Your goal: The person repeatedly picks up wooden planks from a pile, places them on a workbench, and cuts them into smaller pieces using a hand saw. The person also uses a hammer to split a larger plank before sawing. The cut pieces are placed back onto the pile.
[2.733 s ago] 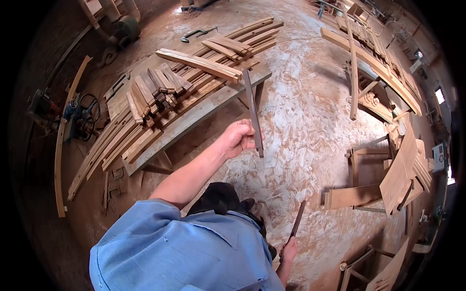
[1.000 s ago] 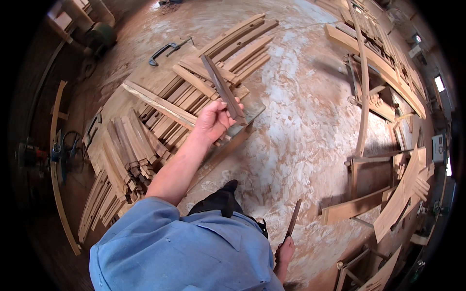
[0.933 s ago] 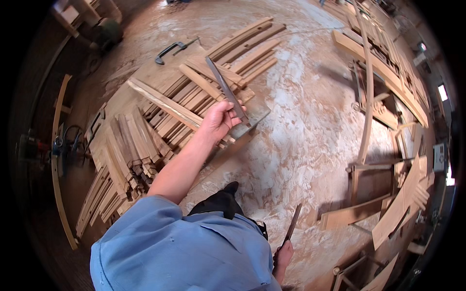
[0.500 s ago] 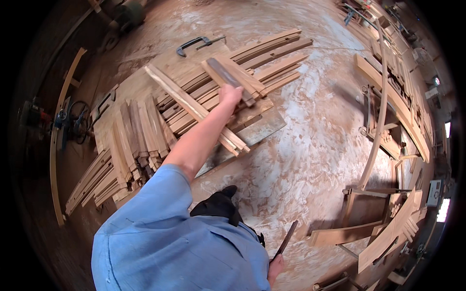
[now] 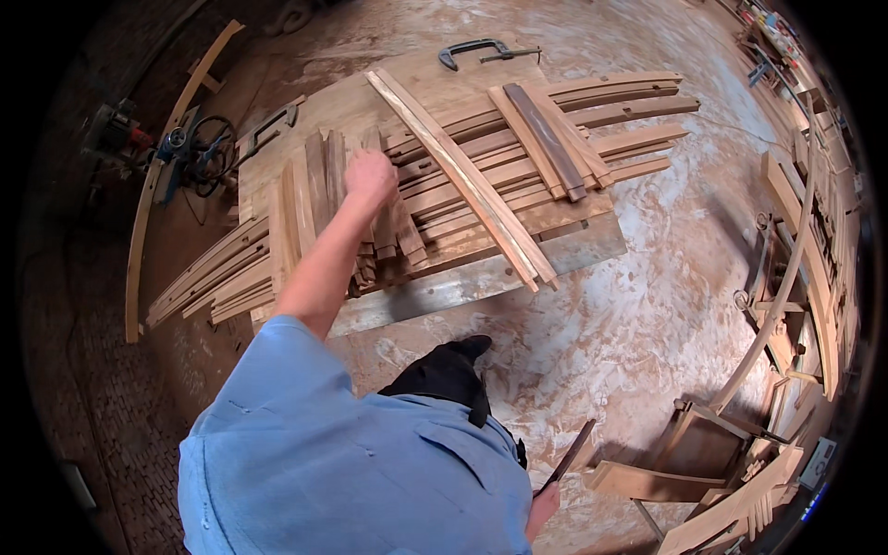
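My left hand (image 5: 372, 176) is closed over a wooden slat in a row of short brown slats (image 5: 322, 180) on the worktable (image 5: 416, 301). Its fingertips are partly hidden. Low beside my body, my right hand (image 5: 544, 507) grips a thin dark strip (image 5: 571, 453), held slanting upward. To the right of my left hand, two long pale strips (image 5: 462, 180) lie side by side across several curved wooden rails (image 5: 615, 111). Farther right rests a short dark board (image 5: 546, 139) among paler pieces, with no hand on it.
A C-clamp (image 5: 486, 52) lies at the table's far edge, and another clamp (image 5: 270, 129) is at its left. Beyond the left side stands a machine with a handwheel (image 5: 211, 143) and a long curved board (image 5: 143, 240). Wooden frames (image 5: 712, 435) stand at right.
My left hand has let go of the dark board and moved left to the row of short slats. My right hand still holds the dark strip. The whole view has shifted.
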Demonstrator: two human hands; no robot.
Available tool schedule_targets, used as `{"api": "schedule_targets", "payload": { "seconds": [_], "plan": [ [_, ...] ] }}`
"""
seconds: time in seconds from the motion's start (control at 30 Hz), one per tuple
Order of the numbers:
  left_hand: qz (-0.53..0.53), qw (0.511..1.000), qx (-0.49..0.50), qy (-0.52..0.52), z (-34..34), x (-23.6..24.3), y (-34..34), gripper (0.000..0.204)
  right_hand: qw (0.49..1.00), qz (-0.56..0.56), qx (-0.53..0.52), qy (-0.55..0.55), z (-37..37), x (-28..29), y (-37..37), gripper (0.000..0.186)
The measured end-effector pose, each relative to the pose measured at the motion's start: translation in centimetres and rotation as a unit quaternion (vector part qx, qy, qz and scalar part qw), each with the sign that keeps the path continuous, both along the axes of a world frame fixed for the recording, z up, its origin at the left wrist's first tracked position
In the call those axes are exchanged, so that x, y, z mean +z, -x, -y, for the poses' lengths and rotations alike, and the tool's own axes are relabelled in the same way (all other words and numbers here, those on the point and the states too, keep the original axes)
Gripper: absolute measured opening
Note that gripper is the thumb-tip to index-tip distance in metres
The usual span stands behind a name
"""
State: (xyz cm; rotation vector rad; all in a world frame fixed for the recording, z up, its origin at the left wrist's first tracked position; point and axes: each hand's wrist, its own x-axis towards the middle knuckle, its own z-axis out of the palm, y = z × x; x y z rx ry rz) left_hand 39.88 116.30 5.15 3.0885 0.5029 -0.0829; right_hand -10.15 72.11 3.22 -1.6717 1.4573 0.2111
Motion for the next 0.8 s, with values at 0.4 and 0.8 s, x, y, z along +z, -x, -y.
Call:
{"api": "schedule_targets", "payload": {
  "seconds": [0.4, 0.8],
  "plan": [
    [0.033, 0.982, 0.04, 0.18, 2.0, 4.0, 0.6, 0.042, 0.989, -0.019, -0.119, -0.088, -2.2, -1.8, 3.2, 0.032],
    [-0.138, 0.637, -0.215, 0.728, 18.2, 9.3, 10.9, 0.035, 0.963, 0.082, -0.242, -0.087, -11.2, -2.5, 13.8, 0.033]
  ]
}}
